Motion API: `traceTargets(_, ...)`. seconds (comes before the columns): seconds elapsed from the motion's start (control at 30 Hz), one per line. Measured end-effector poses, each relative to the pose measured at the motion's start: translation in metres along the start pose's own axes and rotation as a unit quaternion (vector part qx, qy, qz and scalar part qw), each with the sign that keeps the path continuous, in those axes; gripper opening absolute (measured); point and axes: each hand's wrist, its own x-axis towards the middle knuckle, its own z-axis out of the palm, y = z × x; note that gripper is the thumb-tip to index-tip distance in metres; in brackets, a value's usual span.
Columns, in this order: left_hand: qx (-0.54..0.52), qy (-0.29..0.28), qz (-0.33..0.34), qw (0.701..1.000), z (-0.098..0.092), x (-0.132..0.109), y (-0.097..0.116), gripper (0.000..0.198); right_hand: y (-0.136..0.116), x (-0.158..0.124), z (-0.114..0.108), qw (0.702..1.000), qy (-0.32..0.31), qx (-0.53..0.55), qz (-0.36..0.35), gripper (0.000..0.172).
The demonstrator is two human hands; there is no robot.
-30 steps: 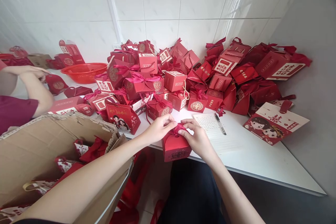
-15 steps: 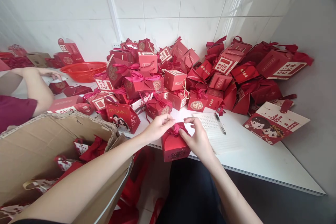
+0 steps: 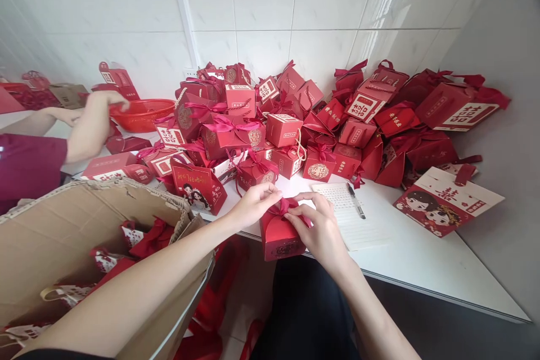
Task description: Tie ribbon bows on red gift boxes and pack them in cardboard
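Observation:
A red gift box (image 3: 282, 236) with a dark printed emblem sits at the front edge of the white table, directly before me. On its top is a red ribbon (image 3: 283, 207) gathered in a bow. My left hand (image 3: 260, 202) pinches the ribbon from the left, thumb and forefinger together at the bow. From the right, my right hand (image 3: 317, 219) has its thumb and fingers closed on the other side of the same ribbon. The exact ends between the fingertips are too small to make out.
Many red gift boxes (image 3: 236, 138) are piled along the wall. A notebook (image 3: 354, 222) with a pen (image 3: 356, 201) lies right of my hands. A cardboard carton (image 3: 139, 197) holding boxes stands at left. Beyond it, another person's arm (image 3: 90, 124) is near a red basket (image 3: 145, 115).
My right hand has closed in on the bow, its fingers now curled over the ribbon. My left hand stays almost still. The other person's arm has moved over toward the red basket.

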Motion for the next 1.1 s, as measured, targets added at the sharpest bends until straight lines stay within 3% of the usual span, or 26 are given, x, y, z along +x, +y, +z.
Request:
traceTargets(0.23,0.081,-0.009,0.014,0.997,-0.009,0.001,0.0,0.023,0.001,-0.003,-0.009,1.0,0.01,-0.028,0.002,0.014)
traceTargets(0.43,0.168,0.029,-0.085,0.982,-0.015,-0.013,0.021,0.02,0.006,-0.005,-0.015,0.997,0.01,-0.066,-0.036,0.012)
traceTargets(0.53,0.15,0.025,-0.16,0.975,-0.013,-0.022,0.024,0.019,0.009,-0.007,-0.018,0.994,0.005,-0.101,-0.031,0.015)
traceTargets(0.63,0.107,0.002,-0.18,0.978,-0.011,-0.026,0.021,0.015,0.01,-0.008,-0.022,0.995,0.003,-0.097,-0.014,0.018)
traceTargets(0.73,0.09,-0.01,-0.168,0.982,-0.009,-0.025,0.019,0.011,0.007,-0.007,-0.026,0.998,-0.016,-0.032,0.048,0.017)
traceTargets(0.93,0.111,-0.013,-0.182,0.977,-0.01,-0.024,0.019,0.029,-0.01,-0.001,-0.027,0.959,-0.147,0.052,0.235,0.048)
traceTargets(1.1,0.086,-0.038,-0.139,0.986,-0.013,-0.023,0.007,0.034,-0.014,0.002,-0.017,0.944,-0.145,0.1,0.279,0.048)
